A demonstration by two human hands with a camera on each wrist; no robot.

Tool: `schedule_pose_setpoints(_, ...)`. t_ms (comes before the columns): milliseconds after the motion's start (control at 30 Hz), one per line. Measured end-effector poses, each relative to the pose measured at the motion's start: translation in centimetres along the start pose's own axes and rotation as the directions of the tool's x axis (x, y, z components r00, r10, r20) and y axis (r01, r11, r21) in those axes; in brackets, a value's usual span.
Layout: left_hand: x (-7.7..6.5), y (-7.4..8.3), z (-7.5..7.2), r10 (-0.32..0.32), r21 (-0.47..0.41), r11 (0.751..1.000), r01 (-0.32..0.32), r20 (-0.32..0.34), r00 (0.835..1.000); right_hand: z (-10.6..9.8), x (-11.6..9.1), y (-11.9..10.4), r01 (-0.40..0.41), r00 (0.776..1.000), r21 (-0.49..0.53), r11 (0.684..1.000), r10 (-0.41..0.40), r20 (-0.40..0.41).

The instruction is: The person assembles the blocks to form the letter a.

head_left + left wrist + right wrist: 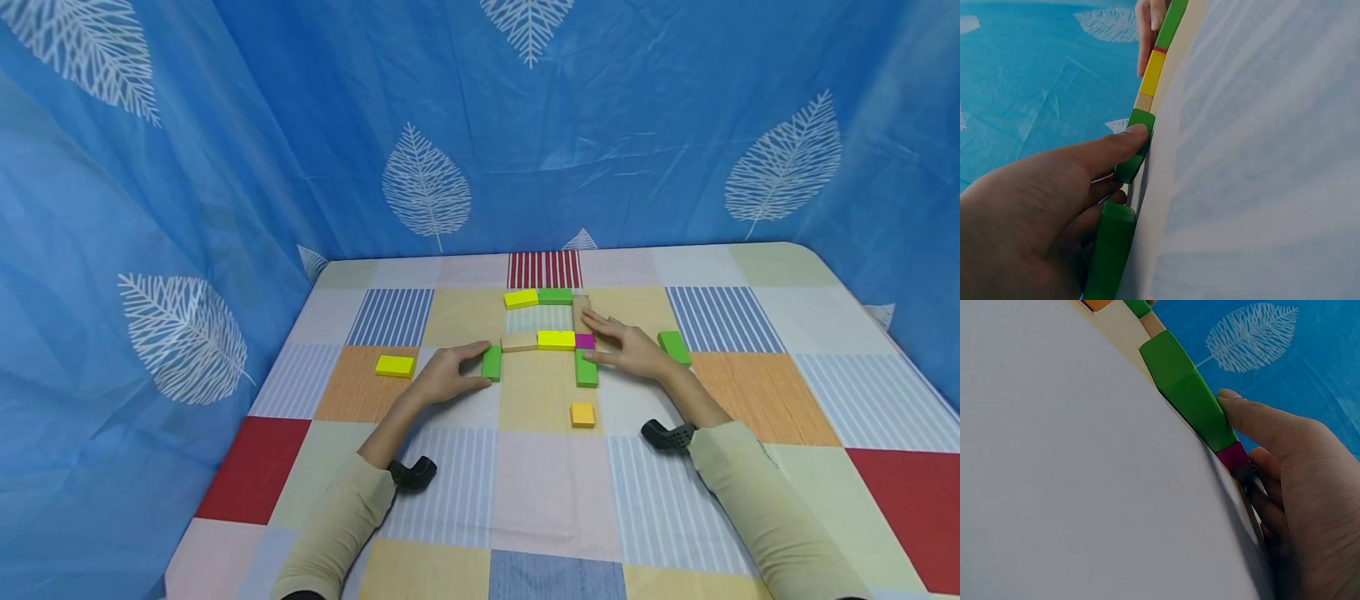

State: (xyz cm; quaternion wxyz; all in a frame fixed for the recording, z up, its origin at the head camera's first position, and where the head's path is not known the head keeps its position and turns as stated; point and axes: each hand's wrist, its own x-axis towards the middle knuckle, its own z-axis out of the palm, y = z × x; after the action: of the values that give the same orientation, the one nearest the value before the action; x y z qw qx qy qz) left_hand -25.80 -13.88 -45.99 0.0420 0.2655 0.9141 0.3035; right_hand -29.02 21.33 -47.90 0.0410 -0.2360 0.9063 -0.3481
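Pinching one green block (491,364) at nine o'clock from a tan block (519,342) is the left hand (444,377); the right hand (633,352) spreads its fingers wide, thumb touching another green block (587,372) at six o'clock from the purple block (584,342).

We see a green block (491,364) lying flat, its long side toward us and away, pinched at its ends by the left hand (442,377). Just beside its far end, a plain wooden block (519,342) lies crosswise, tilted slightly out of line, and meets a yellow block (556,340), which touches a small magenta block (584,342). From that magenta piece we follow a second green block (587,371) running toward us, the right hand's (628,350) thumb against it, and an upper wooden block (580,310) running away, with that hand's fingers touching its side.
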Motion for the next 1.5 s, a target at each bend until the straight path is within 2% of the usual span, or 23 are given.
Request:
schedule_pose_setpoints(400, -0.4, -0.3, -0.2, -0.003, -0.023, 1.0, 0.003, 0.005, 1.0, 0.2, 0.0, 0.0, -0.009, 1.0, 0.004, 1.0, 0.009, 0.016)
schedule_pose_setpoints(567, -1.4, -0.6, -1.1, -0.036, -0.059, 0.998, 0.034, -0.032, 0.999, 0.1, 0.0, 0.0, -0.005, 1.0, -0.004, 1.0, 0.005, 0.016)
schedule_pose_setpoints(700, -2.5, -1.0, -2.0, -0.031, -0.082, 0.996, 0.027, -0.046, 0.998, 0.1, 0.1, 0.0, -0.001, 1.0, -0.007, 1.0, 0.001, 0.004)
schedule_pose_setpoints(800, -3.5, -1.3, -2.6, -0.024, -0.084, 0.996, 0.022, -0.025, 0.999, 0.1, 0.1, 0.0, -0.006, 1.0, -0.009, 1.0, 0.006, -0.004)
schedule_pose_setpoints(967, -4.9, -1.6, -3.6, -0.001, -0.021, 1.0, 0.002, 0.045, 0.999, 0.1, 0.1, 0.0, -0.011, 1.0, -0.009, 1.0, 0.011, 0.007)
schedule_pose_setpoints(1067, -5.4, -1.9, -4.1, 0.017, 0.003, 1.0, -0.017, 0.052, 0.998, 0.1, 0.1, 0.1, -0.013, 1.0, -0.012, 1.0, 0.013, 0.007)
schedule_pose_setpoints(1300, -5.7, -2.5, -4.4, 0.043, 0.039, 0.998, -0.045, 0.041, 0.998, -0.1, 0.2, 0.2, -0.017, 1.0, -0.006, 1.0, 0.017, 0.019)
schedule_pose_setpoints(1400, -5.6, -2.3, -4.3, 0.04, 0.012, 0.999, -0.04, 0.053, 0.998, -0.1, 0.1, 0.2, -0.012, 1.0, -0.004, 1.0, 0.013, 0.018)
schedule_pose_setpoints(1500, -5.4, -1.5, -3.9, 0.035, -0.031, 0.999, -0.033, 0.077, 0.996, -0.1, 0.1, 0.1, -0.018, 1.0, -0.002, 1.0, 0.018, 0.016)
